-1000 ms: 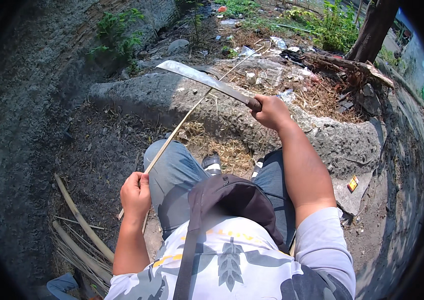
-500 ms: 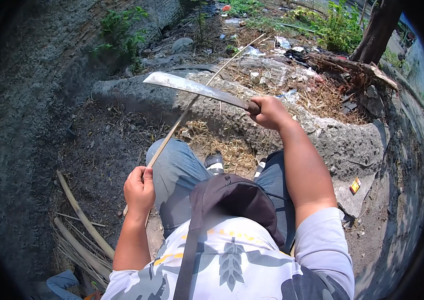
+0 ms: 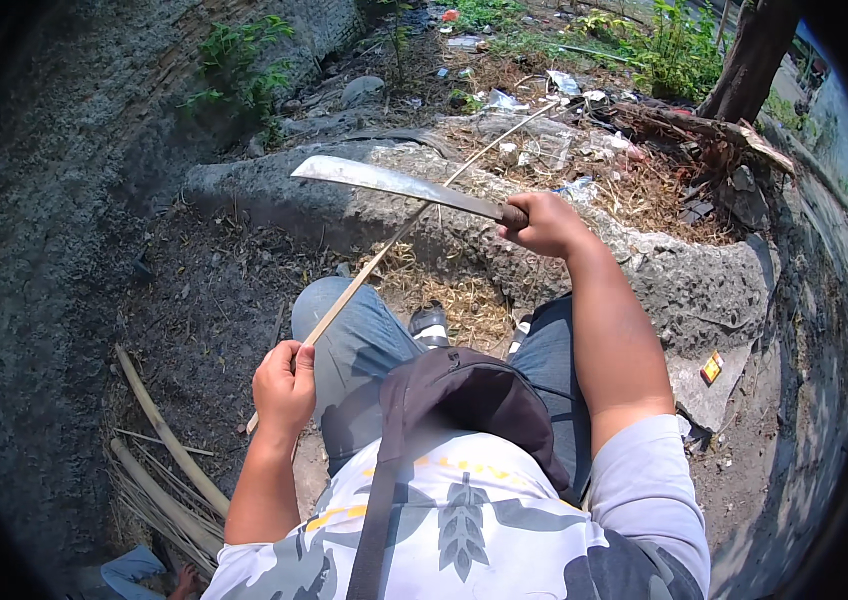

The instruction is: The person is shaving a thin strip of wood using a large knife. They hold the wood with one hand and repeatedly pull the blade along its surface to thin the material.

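Left hand: clenched round the near end of a long thin stick, just above the left knee.
Right hand: clenched on the handle of a broad machete, raised ahead of the body.
Stick: slanted up and away from the left hand, over the lap, far end reaching past the concrete ledge toward the litter beyond.
Machete: held nearly level, tip pointing left, blade crossing the stick about midway along; touching or just above could not be told.
Seat: sat facing the ledge, both knees in grey jeans, 1 dark shoe showing between them.
Shavings: pale dry strips heaped on the ground ahead of the shoe.
Spare stalks: 2 or 3 thicker canes laid on the dirt to the left, well apart from the hands.
Surroundings: rough wall at left, a tree trunk at upper right, weeds and scattered rubbish behind.
Step in hand, as judged: paring the stick, blade set at mid-length.
Next move, as judged: called for a firm left grip, a shallow blade angle, and a stroke directed away from the knees and fingers.
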`<state>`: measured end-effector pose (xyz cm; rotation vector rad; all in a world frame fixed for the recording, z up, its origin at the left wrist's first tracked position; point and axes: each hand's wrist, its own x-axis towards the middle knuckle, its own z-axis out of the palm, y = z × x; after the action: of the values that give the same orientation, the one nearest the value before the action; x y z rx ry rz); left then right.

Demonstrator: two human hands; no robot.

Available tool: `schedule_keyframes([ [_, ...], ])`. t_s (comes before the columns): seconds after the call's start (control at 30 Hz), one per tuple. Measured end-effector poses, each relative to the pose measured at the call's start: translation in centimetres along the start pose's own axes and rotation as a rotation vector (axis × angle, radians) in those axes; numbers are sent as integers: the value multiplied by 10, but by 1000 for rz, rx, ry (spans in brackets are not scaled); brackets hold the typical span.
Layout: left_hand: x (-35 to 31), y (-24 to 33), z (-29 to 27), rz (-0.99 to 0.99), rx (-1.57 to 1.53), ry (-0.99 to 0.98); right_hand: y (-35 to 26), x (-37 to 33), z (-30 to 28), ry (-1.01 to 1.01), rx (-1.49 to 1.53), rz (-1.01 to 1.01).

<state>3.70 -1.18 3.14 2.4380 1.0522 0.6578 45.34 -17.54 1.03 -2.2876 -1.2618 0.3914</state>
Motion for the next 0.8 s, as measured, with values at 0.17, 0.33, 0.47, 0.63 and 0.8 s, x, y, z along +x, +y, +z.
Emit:
schedule_keyframes([
  [0.17, -10, -7, -5, 3, 0, 26, 34, 10, 11, 76, 303, 216],
  [0.33, -9, -6, -2, -58, -28, -34, 13, 9, 15, -105, 275, 169],
  [0.47, -10, -10, -2, -108, -59, -163, -16, -4, 6, -167, 130, -42],
  [0.63, -10, -4, 3, -19, -55, -170, 2, -2, 1, -183, 93, 15],
  [0.8, -9, -5, 10, -65, -113, -181, -12, -3, -2, -82, 1, 37],
])
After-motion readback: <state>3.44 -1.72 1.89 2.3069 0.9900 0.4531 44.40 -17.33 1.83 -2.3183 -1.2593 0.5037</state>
